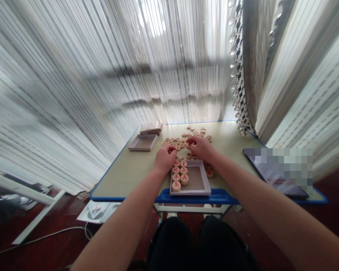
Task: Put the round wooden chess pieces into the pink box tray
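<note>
I'm at a pale tabletop (124, 173) with a blue rim, sheer striped curtains (147, 56) hanging beyond its far side and a dark red floor (60, 216) below. A dark flat panel (264, 175) lies at 4 o'clock; at 10 o'clock sits one empty shallow tray (144, 142), with a wrapped packet (151, 128) just behind it. The one open box (196, 177) rests at 6 o'clock, by the near edge. It lies at 5 o'clock from my left hand (164, 158) and 6 o'clock from my right hand (202, 147). I count seven boxed pieces (184, 171) with red characters clearly: four down the left column, three beside them. The loose pieces (177, 148), scattered around 12 o'clock from the box, overlap too much to count. My left fingers are curled nearly together and my right fingertips almost pinched among the loose pieces; I can't tell whether either hand grips one.
</note>
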{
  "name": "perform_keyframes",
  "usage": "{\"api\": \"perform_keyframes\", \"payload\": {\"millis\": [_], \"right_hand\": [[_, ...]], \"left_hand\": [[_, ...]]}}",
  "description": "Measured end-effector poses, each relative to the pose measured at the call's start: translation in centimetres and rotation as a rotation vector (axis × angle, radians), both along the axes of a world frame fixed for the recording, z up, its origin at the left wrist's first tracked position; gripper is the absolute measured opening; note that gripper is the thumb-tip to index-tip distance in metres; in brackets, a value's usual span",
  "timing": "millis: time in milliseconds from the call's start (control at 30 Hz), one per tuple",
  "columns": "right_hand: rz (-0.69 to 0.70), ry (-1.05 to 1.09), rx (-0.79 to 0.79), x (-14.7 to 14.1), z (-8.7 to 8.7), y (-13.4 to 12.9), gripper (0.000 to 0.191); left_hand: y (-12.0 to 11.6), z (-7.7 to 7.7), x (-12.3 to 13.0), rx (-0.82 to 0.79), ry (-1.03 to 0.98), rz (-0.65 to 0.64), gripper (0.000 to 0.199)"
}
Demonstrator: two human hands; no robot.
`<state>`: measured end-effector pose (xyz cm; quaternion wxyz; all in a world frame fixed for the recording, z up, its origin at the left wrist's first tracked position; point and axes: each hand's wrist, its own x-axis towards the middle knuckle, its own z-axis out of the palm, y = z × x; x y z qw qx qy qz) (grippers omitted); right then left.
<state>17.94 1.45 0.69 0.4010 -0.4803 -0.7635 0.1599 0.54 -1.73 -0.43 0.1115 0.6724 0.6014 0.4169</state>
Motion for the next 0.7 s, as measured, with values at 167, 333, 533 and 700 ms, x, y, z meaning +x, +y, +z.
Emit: {"api": "perform_keyframes", "payload": {"millis": [167, 333, 533, 700], "right_hand": [[0.213, 0.534, -0.137, -0.7, 0.8, -1.0, 0.030], [0.318, 0.563, -0.225, -1.3, 0.9, -2.2, 0.029], [0.380, 0.629, -0.261, -1.4, 1.5, -3.1, 0.027], [0.401, 0.721, -0.327, -1.4, 1.8, -3.3, 0.027]], "left_hand": [[-0.9, 0.4, 0.2, 0.250, 0.050, -0.152, 0.022], [-1.9, 0.3, 0.4, 0.442, 0.131, -0.129, 0.035], [-2.2, 0.5, 0.2, 0.538, 0.174, -0.135, 0.018], [-2.3, 0.8, 0.0, 0.572, 0.230, -0.164, 0.027]]}}
